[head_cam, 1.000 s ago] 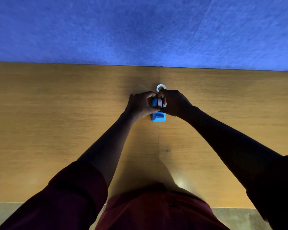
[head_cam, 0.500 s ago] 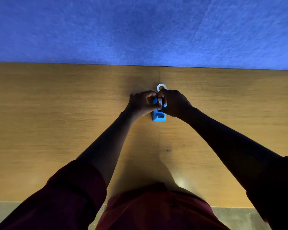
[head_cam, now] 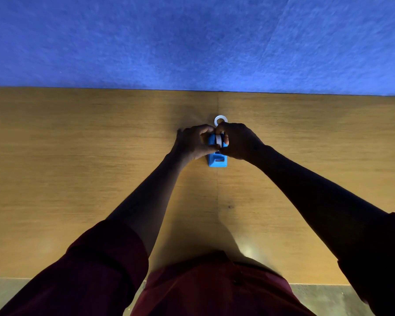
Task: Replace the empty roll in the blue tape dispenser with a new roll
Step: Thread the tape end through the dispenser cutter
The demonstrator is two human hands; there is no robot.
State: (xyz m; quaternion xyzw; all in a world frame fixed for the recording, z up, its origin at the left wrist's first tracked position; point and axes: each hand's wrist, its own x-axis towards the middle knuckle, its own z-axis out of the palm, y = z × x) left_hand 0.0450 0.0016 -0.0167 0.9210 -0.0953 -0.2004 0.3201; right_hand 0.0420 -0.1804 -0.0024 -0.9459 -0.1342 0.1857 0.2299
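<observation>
A small blue tape dispenser (head_cam: 217, 161) stands on the wooden table (head_cam: 78, 167) near its middle, cutter end toward me. A white roll (head_cam: 219, 139) sits upright in its top. My left hand (head_cam: 195, 142) curls round the dispenser's left side, fingers and thumb meeting at the roll. My right hand (head_cam: 238, 140) grips from the right, fingers curled over the roll. A second white ring (head_cam: 220, 120) lies flat on the table just behind the hands. Much of the dispenser's body is hidden by the hands.
A blue felt-like wall (head_cam: 192, 42) rises at the table's far edge. A seam runs down the tabletop's middle. My dark red sleeves and shirt fill the bottom of the view, over the table's near edge.
Both hands stay clasped at the dispenser; the fingers have shifted only slightly around the roll. The ring behind them has not moved.
</observation>
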